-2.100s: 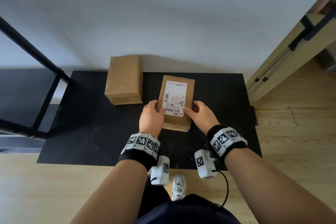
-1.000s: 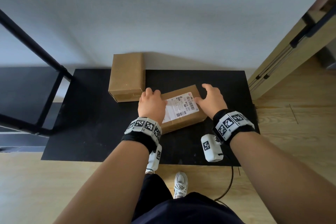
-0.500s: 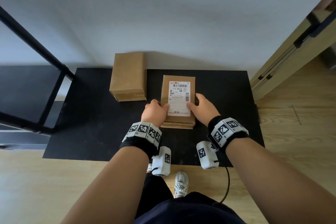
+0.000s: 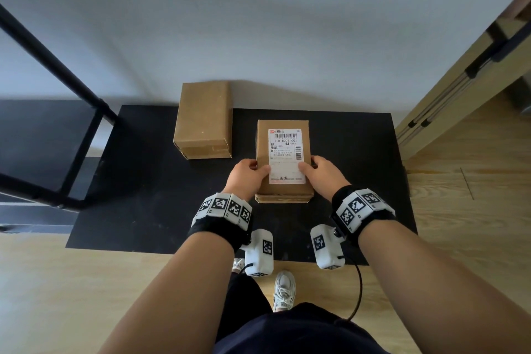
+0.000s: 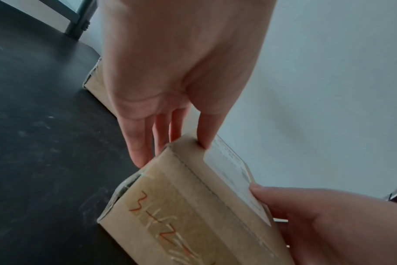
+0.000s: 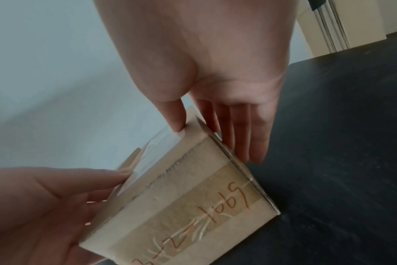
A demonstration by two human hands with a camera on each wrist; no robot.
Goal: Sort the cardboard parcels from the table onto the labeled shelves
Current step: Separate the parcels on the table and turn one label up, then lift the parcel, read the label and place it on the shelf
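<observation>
A cardboard parcel (image 4: 283,195) with a white shipping label (image 4: 284,152) lies lengthwise at the middle of the black table (image 4: 143,195). My left hand (image 4: 254,171) grips its near left edge and my right hand (image 4: 314,168) its near right edge. Both thumbs lie on top and the fingers run down the sides. Orange handwriting marks the parcel's near end (image 5: 170,224), also seen in the right wrist view (image 6: 193,206). Whether it is lifted off the table I cannot tell. A second, plain parcel (image 4: 204,119) sits at the back left, apart from my hands.
A black metal shelf frame (image 4: 57,72) stands to the left of the table. A pale wooden panel with a black handle (image 4: 459,89) stands at the right. A white wall runs behind the table, and wooden floor (image 4: 459,210) lies around it.
Both hands have turned the labelled parcel half round on the table, from label upside down through sideways to label facing me. The plain parcel has stayed put.
</observation>
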